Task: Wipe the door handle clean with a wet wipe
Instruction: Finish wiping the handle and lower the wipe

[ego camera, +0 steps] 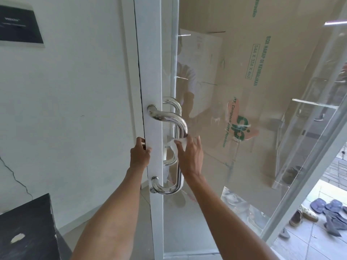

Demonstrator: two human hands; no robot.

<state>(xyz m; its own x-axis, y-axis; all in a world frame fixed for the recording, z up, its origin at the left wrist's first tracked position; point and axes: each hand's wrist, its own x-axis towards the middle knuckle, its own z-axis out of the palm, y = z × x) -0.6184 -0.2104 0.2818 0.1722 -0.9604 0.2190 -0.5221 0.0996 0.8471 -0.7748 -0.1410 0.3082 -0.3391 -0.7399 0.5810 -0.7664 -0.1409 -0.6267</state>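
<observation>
A shiny chrome door handle (170, 119) curves out from the white frame of a glass door (153, 72) and runs down to a lower mount. My right hand (189, 152) presses a white wet wipe (178, 142) against the handle's upright bar, about halfway down. My left hand (139, 153) grips the edge of the white door frame just left of the handle, fingers wrapped around the edge. A second handle shows through the glass behind the first.
A white wall (75, 109) stands to the left with a dark sign (19, 25) high up. A black block (28, 228) sits at the lower left. Cardboard boxes (253, 72) stand behind the glass. Shoes and sandals (323, 212) lie on the floor at the lower right.
</observation>
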